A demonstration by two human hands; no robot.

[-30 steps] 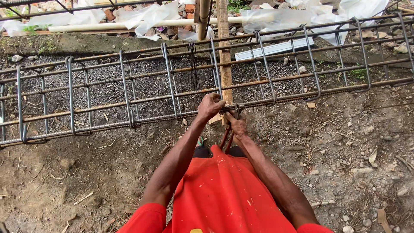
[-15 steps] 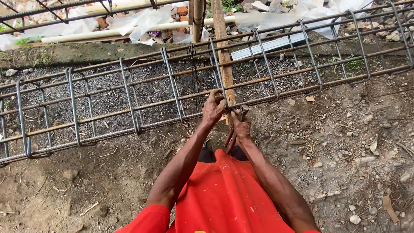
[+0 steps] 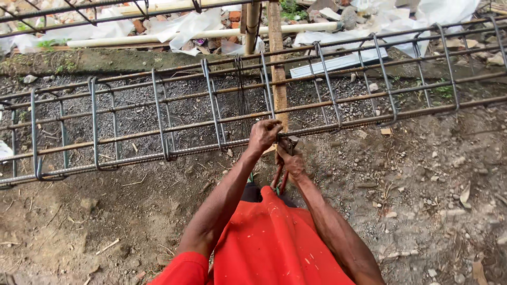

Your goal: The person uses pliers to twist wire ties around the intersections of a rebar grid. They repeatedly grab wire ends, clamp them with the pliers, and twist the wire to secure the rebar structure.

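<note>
A long rebar cage (image 3: 158, 126) of rusty bars and dark stirrups lies across the dirt. My left hand (image 3: 264, 135) grips the near lower bar of the cage where a stirrup crosses it. My right hand (image 3: 290, 161) is closed around red-handled pincers (image 3: 281, 177), whose jaws sit at the same joint on the bar, right beside my left hand. A bundle of thin black tie wire (image 3: 242, 89) hangs over the cage just left of the joint. My red shirt fills the lower middle of the view.
A wooden post (image 3: 277, 63) stands upright behind the cage. White pipe (image 3: 211, 35), plastic sheeting (image 3: 433, 13) and rubble lie beyond. Dark gravel sits under the cage. Bare dirt with stones and dry leaves spreads on both sides of me.
Both hands stay at the same joint of the cage. The view has drifted slightly, so the cage sits a little lower and further right in frame.
</note>
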